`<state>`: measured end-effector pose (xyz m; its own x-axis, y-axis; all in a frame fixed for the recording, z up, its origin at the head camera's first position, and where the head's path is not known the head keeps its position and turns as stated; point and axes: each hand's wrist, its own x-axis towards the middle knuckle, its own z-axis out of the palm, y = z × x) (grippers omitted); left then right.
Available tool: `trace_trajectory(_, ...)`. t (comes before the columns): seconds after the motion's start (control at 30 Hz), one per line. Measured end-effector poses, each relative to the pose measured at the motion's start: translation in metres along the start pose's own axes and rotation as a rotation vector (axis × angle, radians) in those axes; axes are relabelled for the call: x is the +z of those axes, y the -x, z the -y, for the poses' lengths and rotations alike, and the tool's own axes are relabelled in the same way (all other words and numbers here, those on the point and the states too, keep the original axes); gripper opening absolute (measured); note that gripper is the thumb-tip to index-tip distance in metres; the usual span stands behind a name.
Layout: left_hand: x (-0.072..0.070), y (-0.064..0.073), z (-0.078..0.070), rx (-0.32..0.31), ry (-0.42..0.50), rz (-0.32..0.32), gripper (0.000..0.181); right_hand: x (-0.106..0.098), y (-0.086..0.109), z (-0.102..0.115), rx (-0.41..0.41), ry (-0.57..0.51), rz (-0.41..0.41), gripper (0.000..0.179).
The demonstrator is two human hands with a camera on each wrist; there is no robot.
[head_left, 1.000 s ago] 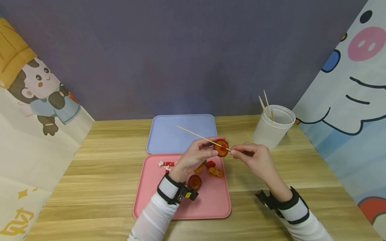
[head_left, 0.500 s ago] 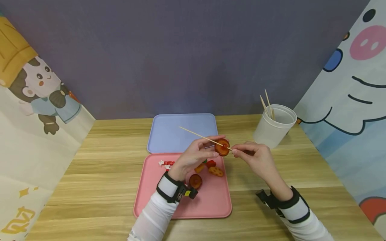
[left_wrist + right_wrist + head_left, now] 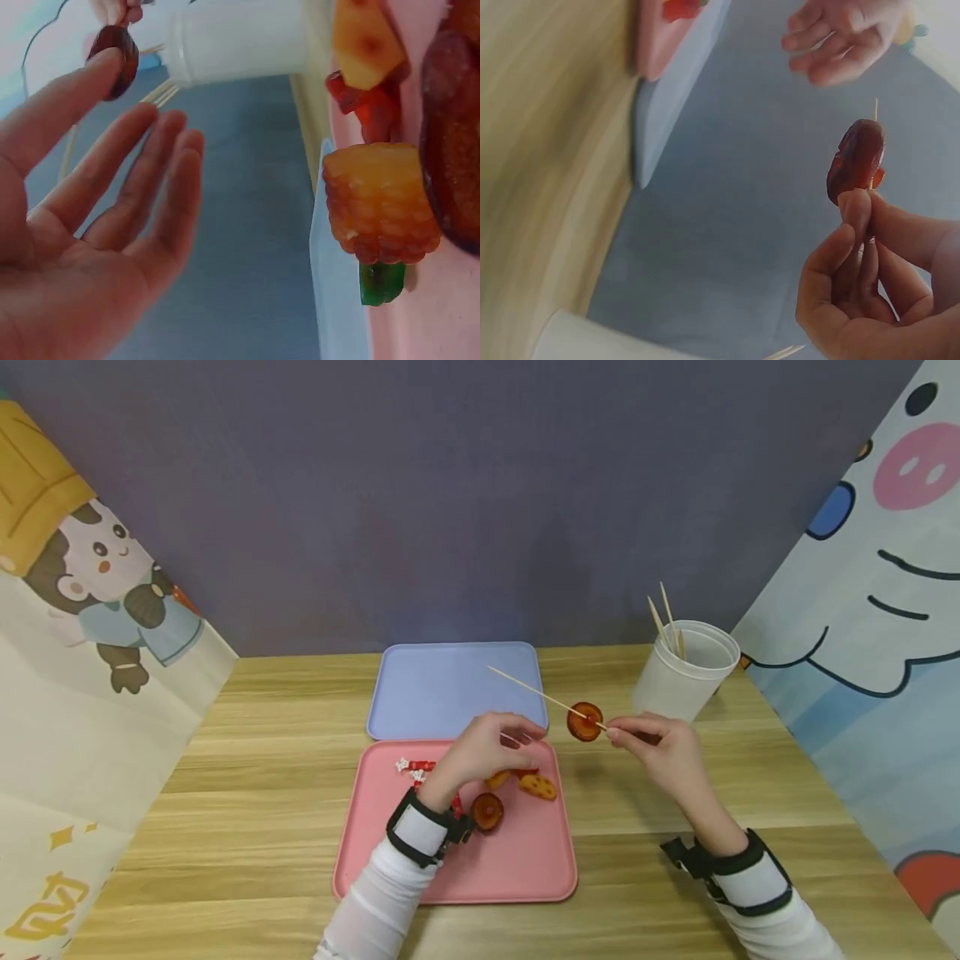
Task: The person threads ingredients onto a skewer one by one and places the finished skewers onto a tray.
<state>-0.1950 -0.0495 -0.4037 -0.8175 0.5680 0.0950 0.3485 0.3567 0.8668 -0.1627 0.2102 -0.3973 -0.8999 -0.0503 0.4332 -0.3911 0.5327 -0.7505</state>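
Observation:
My right hand (image 3: 663,756) pinches a thin wooden skewer (image 3: 525,685) near its lower right end. Threaded on it, close to the fingertips, is a round brown toy food slice (image 3: 576,727); the skewer slants up to the left. My left hand (image 3: 486,750) holds nothing, its fingers loosely bent above the pink tray (image 3: 525,868). On that tray lie a similar brown slice (image 3: 487,812), a yellow spotted piece (image 3: 537,787) and red-and-white pieces (image 3: 417,766), partly hidden by the left hand. The left wrist view shows a toy corn piece (image 3: 382,202) there too.
Behind the pink tray lies a blue tray (image 3: 442,693). At the back right stands a white cup (image 3: 675,685) with several skewers (image 3: 658,620) in it. A grey panel (image 3: 450,510) rises behind the wooden table (image 3: 247,793).
The left hand has let go of the brown slice and drawn back from it, lower over the pink tray. The right hand has moved right, carrying the skewer and slice.

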Motion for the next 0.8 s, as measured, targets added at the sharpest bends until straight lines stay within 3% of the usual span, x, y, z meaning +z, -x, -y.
trace_trajectory(0.1, 0.009, -0.001, -0.003, 0.011, -0.242, 0.030, 0.033, -0.004, 0.003, -0.008, -0.006, 0.010, -0.021, 0.010)
trace_trajectory(0.2, 0.019, -0.002, -0.003, 0.069, -0.459, 0.084, 0.032, -0.007, 0.006, -0.014, 0.007, 0.031, -0.037, 0.010)
trace_trajectory(0.33, 0.029, -0.001, -0.002, 0.129, -0.655, 0.145, 0.024, -0.012, 0.009, -0.022, 0.033, 0.077, -0.050, 0.009)
trace_trajectory(0.53, 0.038, 0.002, -0.002, 0.117, -0.828, 0.153, 0.015, -0.019, 0.009, -0.029, 0.057, 0.132, -0.057, 0.010)
trace_trajectory(0.8, 0.042, 0.003, -0.001, 0.060, -0.923, 0.152, 0.023, -0.024, 0.008, -0.033, 0.085, 0.187, -0.061, 0.011)
